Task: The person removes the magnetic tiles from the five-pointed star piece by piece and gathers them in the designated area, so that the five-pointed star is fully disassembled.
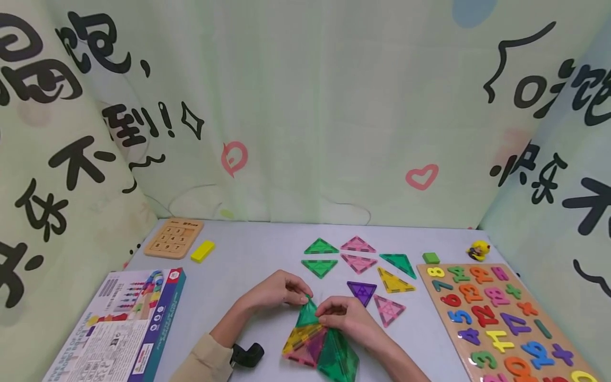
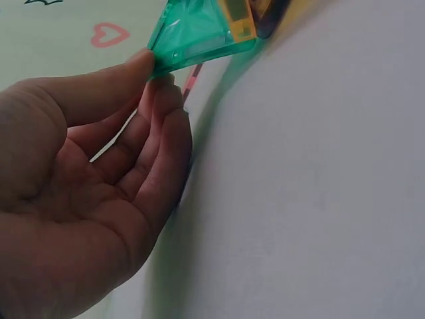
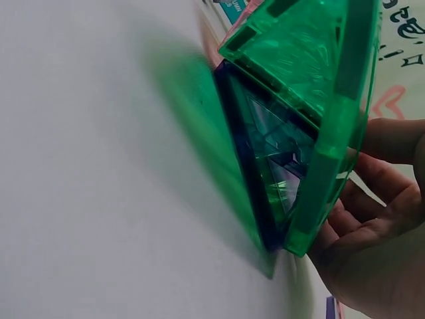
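number board (image 1: 506, 318): lower corner cut by frame edge | box (image 1: 119, 329): print too small to read, bottom cropped | tile pyramid (image 1: 317, 339): base cropped, apex hidden by fingers (image 1: 329, 313)

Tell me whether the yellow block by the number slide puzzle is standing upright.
No, the yellow block lies flat on the table.

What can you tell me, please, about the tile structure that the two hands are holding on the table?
The tile structure is a small pyramid-like form of translucent plastic triangles: teal at the top, yellow and pink on the left face, green on the right. It stands on the grey table, near the front edge. The left hand pinches the teal tip between thumb and fingers, and the right hand holds the green side.
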### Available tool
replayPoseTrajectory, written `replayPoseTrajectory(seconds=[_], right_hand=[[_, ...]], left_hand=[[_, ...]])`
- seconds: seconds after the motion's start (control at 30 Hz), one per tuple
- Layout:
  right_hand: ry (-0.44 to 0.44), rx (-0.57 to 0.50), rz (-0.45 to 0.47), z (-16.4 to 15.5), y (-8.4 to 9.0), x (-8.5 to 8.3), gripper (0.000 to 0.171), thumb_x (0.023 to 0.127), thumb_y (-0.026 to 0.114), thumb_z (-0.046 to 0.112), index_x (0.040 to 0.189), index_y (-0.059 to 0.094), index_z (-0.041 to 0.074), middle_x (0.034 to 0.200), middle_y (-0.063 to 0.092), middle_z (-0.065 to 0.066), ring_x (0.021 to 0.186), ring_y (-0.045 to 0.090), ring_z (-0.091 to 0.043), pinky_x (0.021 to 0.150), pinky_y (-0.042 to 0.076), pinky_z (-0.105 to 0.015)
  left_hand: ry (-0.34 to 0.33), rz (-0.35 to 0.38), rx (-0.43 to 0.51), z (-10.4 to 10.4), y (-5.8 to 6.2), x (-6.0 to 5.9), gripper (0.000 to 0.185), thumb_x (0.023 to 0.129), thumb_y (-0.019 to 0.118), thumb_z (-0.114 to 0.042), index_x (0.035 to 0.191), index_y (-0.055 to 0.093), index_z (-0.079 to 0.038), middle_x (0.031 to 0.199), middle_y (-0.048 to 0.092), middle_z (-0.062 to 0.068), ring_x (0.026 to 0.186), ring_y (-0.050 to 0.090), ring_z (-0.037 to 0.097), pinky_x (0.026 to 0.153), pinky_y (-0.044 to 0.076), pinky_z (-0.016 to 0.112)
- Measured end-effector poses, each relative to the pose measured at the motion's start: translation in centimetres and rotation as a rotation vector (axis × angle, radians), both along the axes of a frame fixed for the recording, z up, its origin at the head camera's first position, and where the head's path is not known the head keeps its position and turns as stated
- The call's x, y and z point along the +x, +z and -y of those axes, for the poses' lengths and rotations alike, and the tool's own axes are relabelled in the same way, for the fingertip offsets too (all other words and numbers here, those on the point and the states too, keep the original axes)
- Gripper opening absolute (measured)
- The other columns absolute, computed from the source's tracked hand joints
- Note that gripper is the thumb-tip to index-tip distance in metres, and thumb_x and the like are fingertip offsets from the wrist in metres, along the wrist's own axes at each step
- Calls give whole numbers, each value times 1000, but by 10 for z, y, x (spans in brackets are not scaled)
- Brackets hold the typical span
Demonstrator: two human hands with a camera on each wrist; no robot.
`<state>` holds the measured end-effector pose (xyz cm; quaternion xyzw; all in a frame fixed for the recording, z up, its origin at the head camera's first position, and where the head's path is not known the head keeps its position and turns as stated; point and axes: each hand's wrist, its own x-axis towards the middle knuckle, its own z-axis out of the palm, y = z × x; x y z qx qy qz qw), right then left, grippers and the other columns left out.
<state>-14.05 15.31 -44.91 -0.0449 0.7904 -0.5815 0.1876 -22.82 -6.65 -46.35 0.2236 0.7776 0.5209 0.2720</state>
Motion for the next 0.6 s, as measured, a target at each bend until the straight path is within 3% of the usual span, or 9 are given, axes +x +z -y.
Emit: replayPoseTrajectory(seconds=[0.33, 0.6], right_hand=[[93, -12, 48, -10, 1, 1, 27, 90, 70, 22, 111, 69, 6, 98, 69, -2, 90, 60, -17, 80, 48, -32], [142, 9, 30, -13, 3, 1, 27, 89, 71, 24, 110, 70, 7, 95, 69, -2, 88, 61, -17, 78, 48, -31]], left_hand=[[19, 27, 41, 0, -3, 3, 14, 89, 73, -14, 100, 77, -6, 95, 76, 5, 77, 59, 7, 71, 50, 22], [47, 32, 51, 0, -6, 3, 14, 89, 73, -13, 100, 77, -5, 96, 76, 5, 79, 60, 8, 72, 51, 22]])
